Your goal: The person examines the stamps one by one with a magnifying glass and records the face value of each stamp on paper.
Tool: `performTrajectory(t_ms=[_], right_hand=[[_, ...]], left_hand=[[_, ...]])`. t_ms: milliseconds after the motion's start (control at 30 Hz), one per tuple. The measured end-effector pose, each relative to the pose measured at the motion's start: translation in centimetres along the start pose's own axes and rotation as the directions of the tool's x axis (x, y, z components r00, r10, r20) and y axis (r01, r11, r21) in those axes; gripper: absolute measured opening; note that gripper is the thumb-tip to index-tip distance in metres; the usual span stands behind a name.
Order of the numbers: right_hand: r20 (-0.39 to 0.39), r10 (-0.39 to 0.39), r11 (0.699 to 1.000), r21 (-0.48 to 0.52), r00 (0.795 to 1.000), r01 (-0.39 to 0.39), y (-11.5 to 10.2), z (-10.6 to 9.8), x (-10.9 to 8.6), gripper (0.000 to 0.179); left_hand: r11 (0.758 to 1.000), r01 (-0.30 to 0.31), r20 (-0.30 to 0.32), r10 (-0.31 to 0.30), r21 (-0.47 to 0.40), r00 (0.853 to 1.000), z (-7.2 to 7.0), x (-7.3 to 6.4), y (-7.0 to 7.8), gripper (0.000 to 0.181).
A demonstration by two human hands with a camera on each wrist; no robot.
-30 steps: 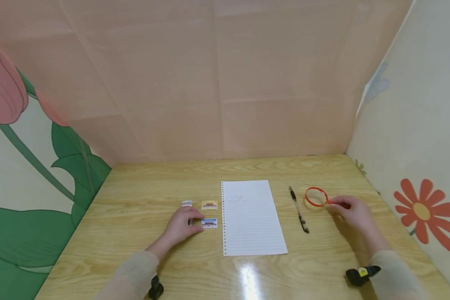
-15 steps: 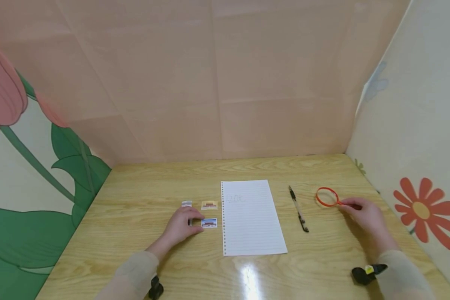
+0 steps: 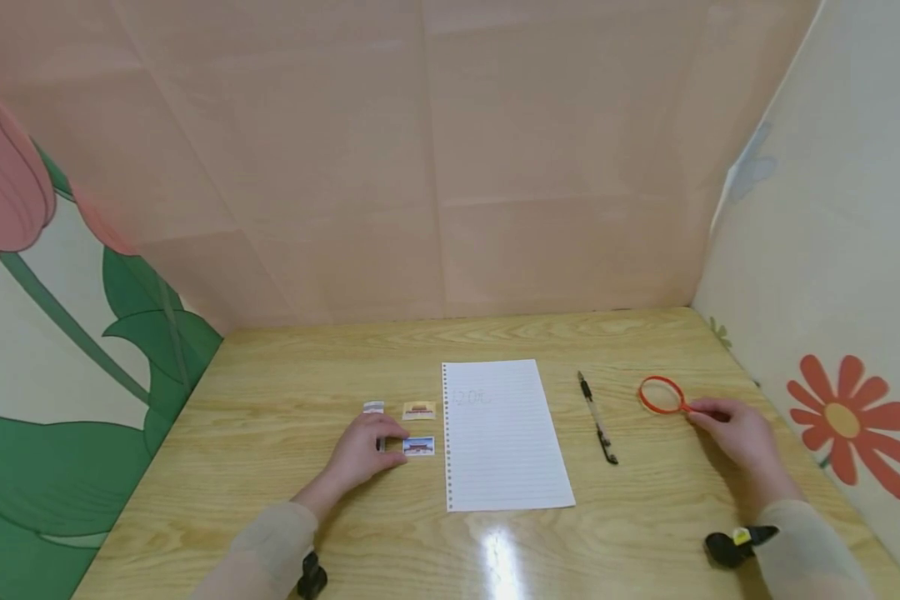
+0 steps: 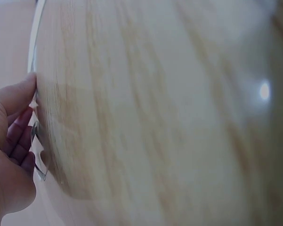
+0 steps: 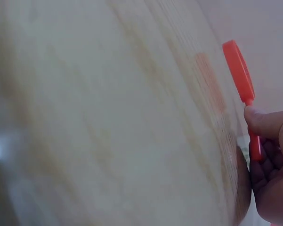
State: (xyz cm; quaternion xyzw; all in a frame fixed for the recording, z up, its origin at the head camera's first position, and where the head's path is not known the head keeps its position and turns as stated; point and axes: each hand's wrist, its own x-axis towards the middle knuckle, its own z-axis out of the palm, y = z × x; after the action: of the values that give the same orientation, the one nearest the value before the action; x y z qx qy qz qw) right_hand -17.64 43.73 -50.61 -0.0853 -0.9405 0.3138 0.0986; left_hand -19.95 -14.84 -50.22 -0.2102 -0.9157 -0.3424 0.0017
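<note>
My left hand (image 3: pixel 362 442) rests on the table at the left, its thumb and forefinger spread to the near and far left corners of a small blue stamp-like picture card (image 3: pixel 418 447). Just beyond lies a yellow card (image 3: pixel 419 410) with a building on it. A greyish card (image 3: pixel 373 407) shows past my knuckles, and another dark one (image 3: pixel 380 445) is mostly hidden under the hand. On the right, my right hand (image 3: pixel 737 432) pinches the handle of a red-rimmed magnifying glass (image 5: pixel 239 70). In the right wrist view it is raised, with a red reflection on the tabletop.
Lined paper (image 3: pixel 506 458) with punched holes and faint handwriting lies mid-table. To its right is a black and clear pen (image 3: pixel 596 417). Pink sheeting (image 3: pixel 450 167) stands behind the wooden table (image 3: pixel 270 375), and painted walls flank both sides.
My right hand has moved to the right with the magnifying glass, away from the pen, slowing in the last half second. My left hand and the cards have stayed put.
</note>
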Motion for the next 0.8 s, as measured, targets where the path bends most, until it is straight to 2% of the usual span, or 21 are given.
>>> performTrajectory(t_ms=[300, 500, 667, 800], right_hand=[[-0.009, -0.033, 0.999, -0.017, 0.999, 0.033, 0.1, 0.4, 0.0, 0.027], [0.022, -0.048, 0.999, -0.009, 0.999, 0.048, 0.5, 0.0, 0.2, 0.036], [0.046, -0.02, 1.0, -0.001, 0.999, 0.02, -1.0, -0.4, 0.2, 0.05], [0.037, -0.039, 0.999, 0.006, 0.999, 0.039, -2.8, -0.2, 0.4, 0.05]], left_hand=[[1.0, -0.002, 0.004, 0.002, 0.008, 1.0, 0.0, 0.0, 0.0, 0.03], [0.999, -0.026, 0.005, 0.026, 0.027, 1.0, 0.1, 0.1, 0.0, 0.03], [0.999, -0.029, 0.004, 0.029, 0.023, 1.0, 0.0, 0.1, 0.0, 0.03], [0.999, -0.038, -0.006, 0.038, 0.028, 0.999, 0.0, 0.0, 0.0, 0.03]])
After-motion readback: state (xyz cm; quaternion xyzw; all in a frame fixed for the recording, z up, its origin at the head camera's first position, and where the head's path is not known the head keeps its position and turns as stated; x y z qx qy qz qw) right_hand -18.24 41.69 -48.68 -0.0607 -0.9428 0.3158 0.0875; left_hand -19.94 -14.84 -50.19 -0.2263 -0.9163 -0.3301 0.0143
